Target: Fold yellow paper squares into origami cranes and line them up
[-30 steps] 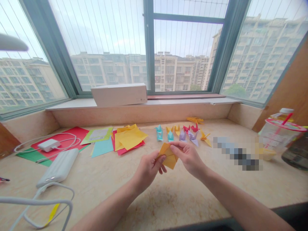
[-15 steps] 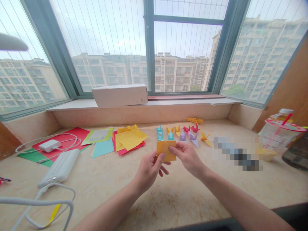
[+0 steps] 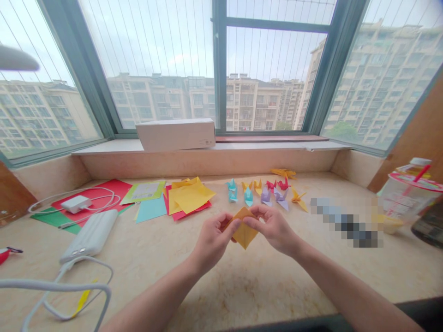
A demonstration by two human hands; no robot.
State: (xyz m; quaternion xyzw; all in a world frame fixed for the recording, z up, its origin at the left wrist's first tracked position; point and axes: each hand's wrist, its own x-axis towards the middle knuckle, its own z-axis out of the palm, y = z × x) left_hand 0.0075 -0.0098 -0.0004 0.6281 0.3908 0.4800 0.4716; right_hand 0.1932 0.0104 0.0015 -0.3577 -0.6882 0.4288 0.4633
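A folded piece of yellow origami paper (image 3: 245,236) is held up over the counter, one corner pointing down and a crease running along its middle. My left hand (image 3: 215,237) pinches its left side between thumb and fingers. On the other side my right hand (image 3: 275,227) grips the upper right edge, thumb in front. Behind the hands stand several small folded paper cranes: blue (image 3: 248,196), purple (image 3: 281,199), red (image 3: 283,184) and yellow (image 3: 298,198). My fingertips behind the paper are partly hidden.
Yellow sheets (image 3: 190,197) over red ones lie left of the cranes, beside a light blue sheet (image 3: 151,210). A white power bank (image 3: 90,235) with cables rests at left. A plastic cup (image 3: 401,203) stands at right, a white box (image 3: 176,135) on the sill.
The yellow paper has turned from a square-on position to a diamond with a corner down. Both hands have shifted their hold to its sides. The view has moved slightly.
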